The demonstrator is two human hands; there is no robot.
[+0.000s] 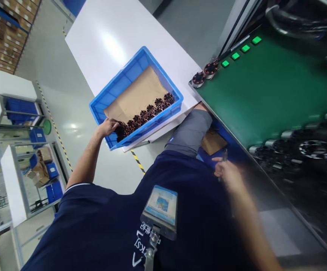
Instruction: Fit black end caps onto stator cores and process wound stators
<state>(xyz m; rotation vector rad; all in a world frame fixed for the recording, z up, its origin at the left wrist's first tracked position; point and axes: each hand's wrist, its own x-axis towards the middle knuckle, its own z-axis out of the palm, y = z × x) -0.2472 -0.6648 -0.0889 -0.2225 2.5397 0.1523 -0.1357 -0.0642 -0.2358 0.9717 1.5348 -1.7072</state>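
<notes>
My left hand [108, 127] reaches over the rim of a blue plastic bin [137, 56], its fingers curled down on a wound motor stator [120, 131] at the end of a row. More copper-wound stators [150, 110] stand in that row along the bin's near side, on brown cardboard [138, 92]. My right hand [227, 171], blurred by motion, is closed beside the metal edge of the green bench. From it sticks a slim dark grey tool [224, 155] whose kind I cannot make out.
The bin stands on a white table [101, 22]. Two stators [199, 79] sit at the corner of the green work surface [253, 90], near small lit green squares [245, 48]. Dark, silvery round parts [282, 146] crowd the right. Shelves with blue boxes [22, 110] stand left.
</notes>
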